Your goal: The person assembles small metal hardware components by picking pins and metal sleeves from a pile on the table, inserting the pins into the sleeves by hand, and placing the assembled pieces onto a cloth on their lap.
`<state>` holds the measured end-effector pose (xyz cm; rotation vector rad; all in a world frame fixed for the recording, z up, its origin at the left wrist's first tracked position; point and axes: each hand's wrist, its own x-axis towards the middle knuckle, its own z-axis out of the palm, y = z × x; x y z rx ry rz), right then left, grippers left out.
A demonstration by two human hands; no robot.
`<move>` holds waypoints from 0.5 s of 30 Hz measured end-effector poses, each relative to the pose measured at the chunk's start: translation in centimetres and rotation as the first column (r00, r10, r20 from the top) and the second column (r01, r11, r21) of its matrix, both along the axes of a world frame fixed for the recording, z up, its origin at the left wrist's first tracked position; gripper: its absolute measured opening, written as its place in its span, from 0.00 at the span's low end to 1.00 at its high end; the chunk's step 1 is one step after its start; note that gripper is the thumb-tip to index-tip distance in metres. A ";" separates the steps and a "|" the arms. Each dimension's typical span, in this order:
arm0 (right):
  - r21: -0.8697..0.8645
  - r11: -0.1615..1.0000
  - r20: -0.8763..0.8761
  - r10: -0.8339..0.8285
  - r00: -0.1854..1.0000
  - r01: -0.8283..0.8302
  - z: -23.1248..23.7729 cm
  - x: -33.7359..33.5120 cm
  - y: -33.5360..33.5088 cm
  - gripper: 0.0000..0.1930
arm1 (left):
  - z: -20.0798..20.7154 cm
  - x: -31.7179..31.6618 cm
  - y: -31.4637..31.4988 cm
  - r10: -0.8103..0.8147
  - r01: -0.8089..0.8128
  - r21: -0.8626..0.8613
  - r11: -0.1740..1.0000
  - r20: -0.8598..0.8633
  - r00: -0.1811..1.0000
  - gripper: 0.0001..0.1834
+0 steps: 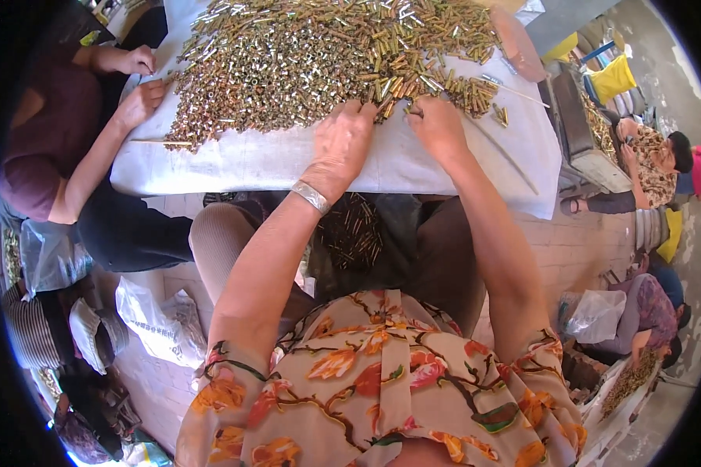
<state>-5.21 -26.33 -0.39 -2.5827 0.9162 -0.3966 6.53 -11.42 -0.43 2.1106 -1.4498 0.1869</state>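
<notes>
A big heap of small brass-coloured metal tubes (304,54) covers a table under a white cloth (273,159). My left hand (341,140) lies at the heap's near edge, fingers bent down onto the tubes; a silver bangle (311,196) circles that wrist. My right hand (438,124) sits just beside it, fingertips pinched among a few tubes at the edge. Whether either hand grips tubes is hidden by the fingers. A pile of darker tubes (352,233) rests in my lap on a dark cloth.
A co-worker's two hands (139,82) work the heap's left edge. Thin sticks (160,142) lie on the cloth; a long one (506,159) lies at right. White plastic bags (160,319) lie on the brick floor. Other people (658,163) sit at right by a crate of tubes.
</notes>
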 end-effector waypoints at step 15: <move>0.871 0.437 0.380 -0.312 0.871 -0.223 6.6 -5.9 11.6 0.13 | 1.5 -4.1 8.8 -0.253 -0.099 -0.261 0.960 -0.963 0.088 0.09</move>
